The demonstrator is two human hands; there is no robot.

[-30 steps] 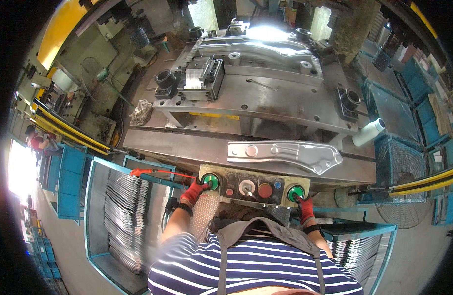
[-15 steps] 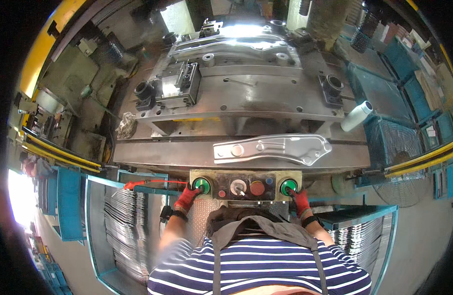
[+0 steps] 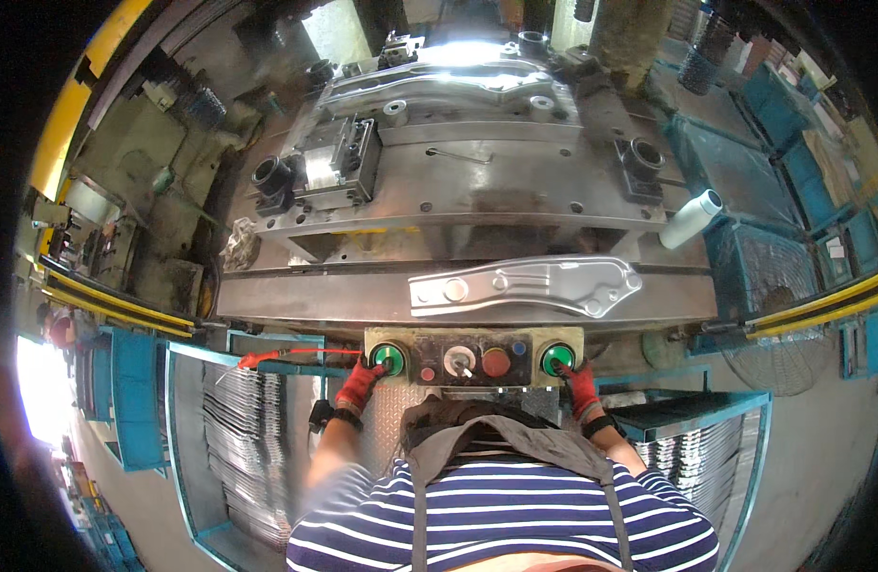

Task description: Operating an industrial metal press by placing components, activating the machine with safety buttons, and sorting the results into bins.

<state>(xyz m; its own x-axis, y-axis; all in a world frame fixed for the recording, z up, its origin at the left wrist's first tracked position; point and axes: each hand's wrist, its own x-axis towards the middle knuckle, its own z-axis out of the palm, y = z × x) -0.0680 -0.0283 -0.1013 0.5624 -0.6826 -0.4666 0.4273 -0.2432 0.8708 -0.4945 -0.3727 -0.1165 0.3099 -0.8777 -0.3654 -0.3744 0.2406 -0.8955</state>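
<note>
My left hand, in a red glove, grips the left end of a control box, its dark thumb tip on the left green button. On the box's right end, the gloved right hand does the same at the right green button. Its other fingers are partly hidden beside the box. Between the buttons sit a red knob and a pale round switch. Beyond the box, a stamped silver metal part lies flat on the press bed's front ledge, touched by neither hand.
Across the press stands a steel die with a second shiny stamped part at the back. A whitish cylinder leans at right, a crumpled rag lies left. Racks of stacked metal parts flank me.
The whole view has shifted slightly, with the machine a little further left in it. Both hands stay at the same green buttons, and the silver part still lies on the ledge.
</note>
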